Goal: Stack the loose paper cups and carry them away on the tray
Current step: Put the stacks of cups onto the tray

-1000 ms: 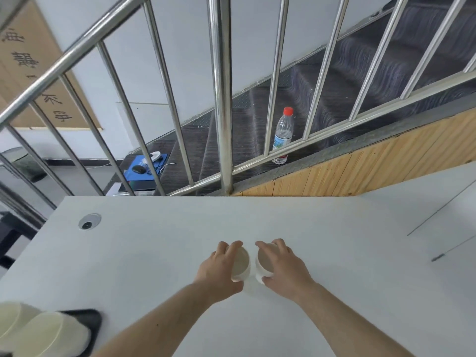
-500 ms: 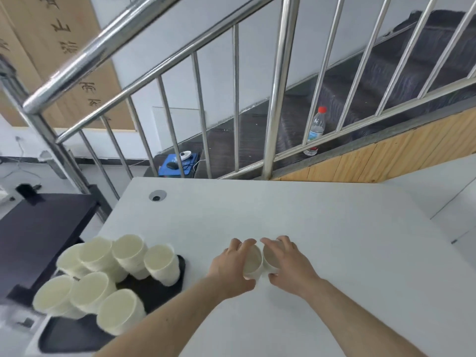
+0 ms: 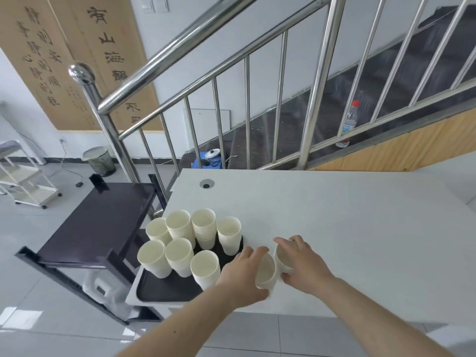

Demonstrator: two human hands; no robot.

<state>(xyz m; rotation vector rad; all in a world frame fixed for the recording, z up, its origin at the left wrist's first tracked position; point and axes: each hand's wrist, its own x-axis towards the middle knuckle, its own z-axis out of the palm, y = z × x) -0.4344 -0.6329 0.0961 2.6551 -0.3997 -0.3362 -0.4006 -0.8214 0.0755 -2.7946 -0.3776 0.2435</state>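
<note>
Two loose paper cups sit upright on the white table, rims up, side by side and touching or nearly so. The left hand has its fingers wrapped round the left cup; the right hand grips the right cup. Both cup axes are roughly vertical, the left one tilted slightly.

The black tray, with seven cup stacks, lies just to the left of the left hand, so that hand is nearer. Judgement: the next move nests one cup in the other, then goes left to the tray.

Writing: brown wall panels carry Chinese calligraphy; the water bottle label is unreadable.
</note>
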